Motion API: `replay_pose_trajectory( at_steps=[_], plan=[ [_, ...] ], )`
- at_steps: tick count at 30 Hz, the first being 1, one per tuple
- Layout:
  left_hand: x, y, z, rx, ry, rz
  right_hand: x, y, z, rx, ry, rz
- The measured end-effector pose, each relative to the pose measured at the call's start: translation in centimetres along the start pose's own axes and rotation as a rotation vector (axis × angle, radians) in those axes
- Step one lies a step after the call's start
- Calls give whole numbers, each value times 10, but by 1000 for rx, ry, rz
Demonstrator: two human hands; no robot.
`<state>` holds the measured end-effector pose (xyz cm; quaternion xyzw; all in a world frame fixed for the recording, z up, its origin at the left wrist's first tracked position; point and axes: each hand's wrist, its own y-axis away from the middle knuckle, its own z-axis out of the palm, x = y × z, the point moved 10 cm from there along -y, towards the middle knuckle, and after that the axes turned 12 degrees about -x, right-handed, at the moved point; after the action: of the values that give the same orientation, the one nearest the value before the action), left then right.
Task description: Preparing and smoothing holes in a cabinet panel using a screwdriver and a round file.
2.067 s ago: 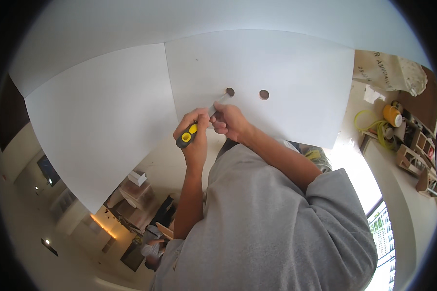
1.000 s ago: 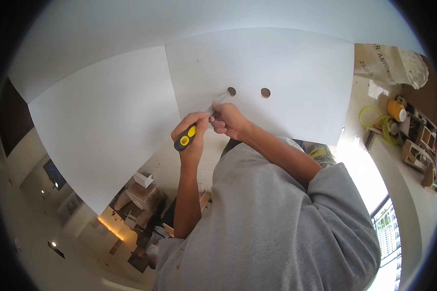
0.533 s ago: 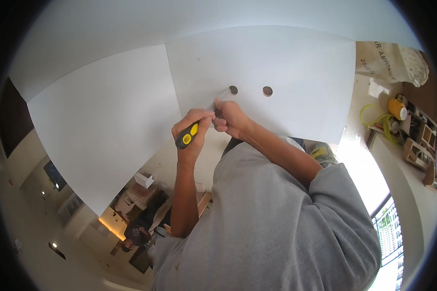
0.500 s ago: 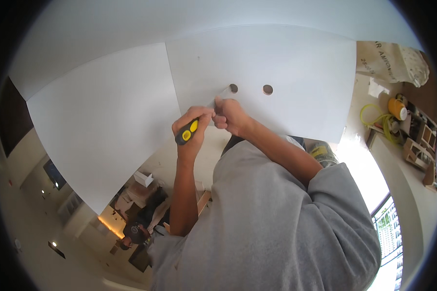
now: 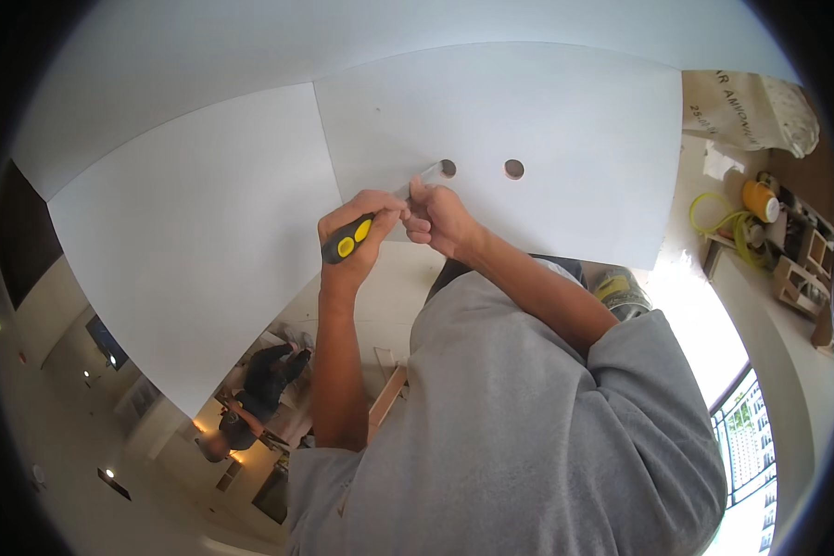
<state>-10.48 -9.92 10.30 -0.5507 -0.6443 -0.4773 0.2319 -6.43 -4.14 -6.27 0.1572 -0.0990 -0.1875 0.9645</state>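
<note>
A chisel (image 5: 349,238) with a black and yellow handle and a flat metal blade lies slanted across a white panel (image 5: 584,120). My left hand (image 5: 361,227) is wrapped round its handle. On the blade, the fingers of my right hand (image 5: 442,218) pinch close behind the tip. That tip meets the left rim of a round hole (image 5: 448,169) cut through the panel. A second round hole (image 5: 514,170) sits to the right, apart from both hands. My fingers cover part of the blade.
Another white panel (image 5: 195,213) joins on the left at a seam. At the right are a printed sack (image 5: 751,111), a yellow hose (image 5: 713,222), an orange container (image 5: 759,201) and wooden pieces. A bucket (image 5: 621,292) stands by my right arm. Another person (image 5: 259,394) is at the lower left.
My left hand and the chisel's handle have shifted a little to the left, while the tip stays at the hole's rim. The other person in the background has changed posture.
</note>
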Motion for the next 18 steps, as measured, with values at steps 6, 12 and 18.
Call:
replay_pose_trajectory(
  at_steps=[6,12,18],
  plan=[
    [6,0,24,74,188,-49,5,0,-16,-3,-34,3],
    [-29,15,3,220,190,-128,1,-6,-10,6,76,23],
    [-44,36,2,367,200,-130,0,0,-12,83,152,65]
  ],
)
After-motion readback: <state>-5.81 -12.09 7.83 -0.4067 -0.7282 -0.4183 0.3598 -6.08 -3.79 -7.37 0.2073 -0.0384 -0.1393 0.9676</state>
